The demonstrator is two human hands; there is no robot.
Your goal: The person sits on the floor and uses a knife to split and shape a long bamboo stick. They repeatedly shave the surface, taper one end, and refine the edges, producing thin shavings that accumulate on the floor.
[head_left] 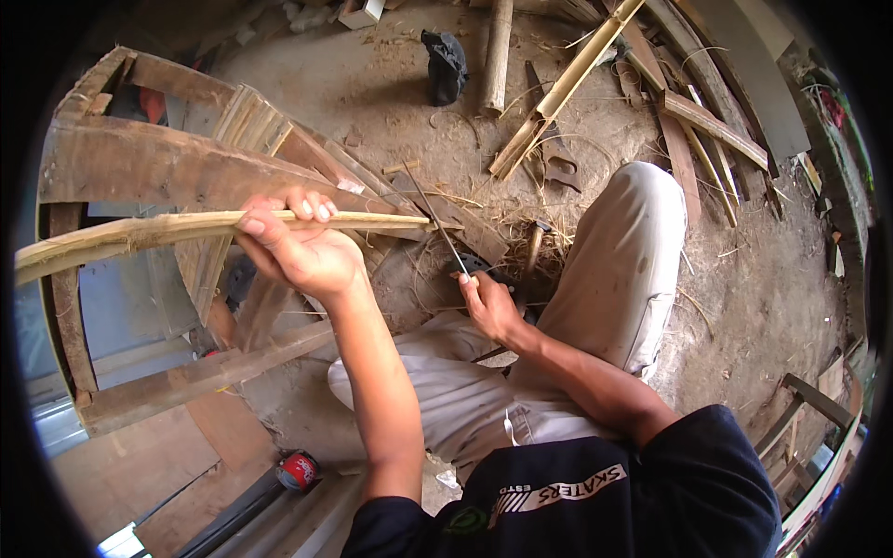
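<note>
Here, left fingers (298,201) curl snugly round a bamboo strip (158,229), right fingers (473,291) a blade (450,245).

The brown, dusty floor (781,279) carried a handsaw (560,167), a round wooden pole (498,60), a black object (446,70) of unclear kind, wooden boards (684,177) and scattered thin curled shavings (551,253).

A woodworking workshop, shown by a handsaw (555,147), hammer (534,247), planks (714,128) and scattered shavings (555,249).

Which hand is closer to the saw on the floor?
Right. The right hand, holding a thin blade, is on the near side of the saw, a little to its left. The left hand, holding a wooden strip, is farther away, well to the saw's left.
</note>
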